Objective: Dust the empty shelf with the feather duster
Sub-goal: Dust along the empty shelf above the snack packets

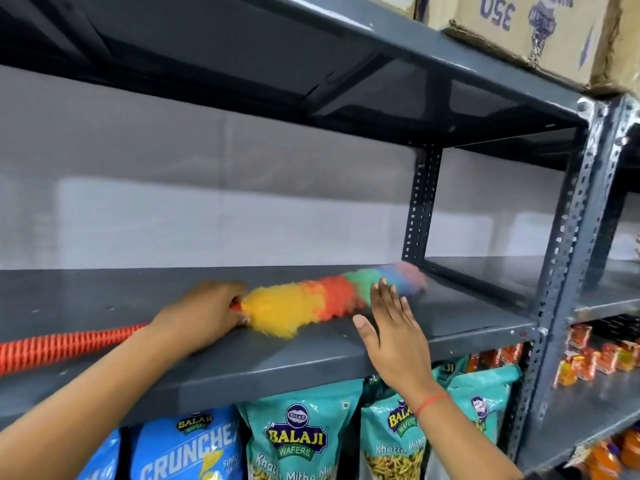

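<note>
Nearest, packets of wafers (298, 441) hang below the front edge of the empty shelf (277, 362). Above them the right hand (391, 327) floats flat over the shelf lip, its grip spread and holding nothing, probably for balance or to steady the reach. The left hand (204, 317) has its grip pressed together around the feather duster (311, 301) just where the orange ribbed handle (52, 348) meets the head, likely for close control. The rainbow head lies on the shelf, its blurred tip reaching the rear upright (420, 206).
</note>
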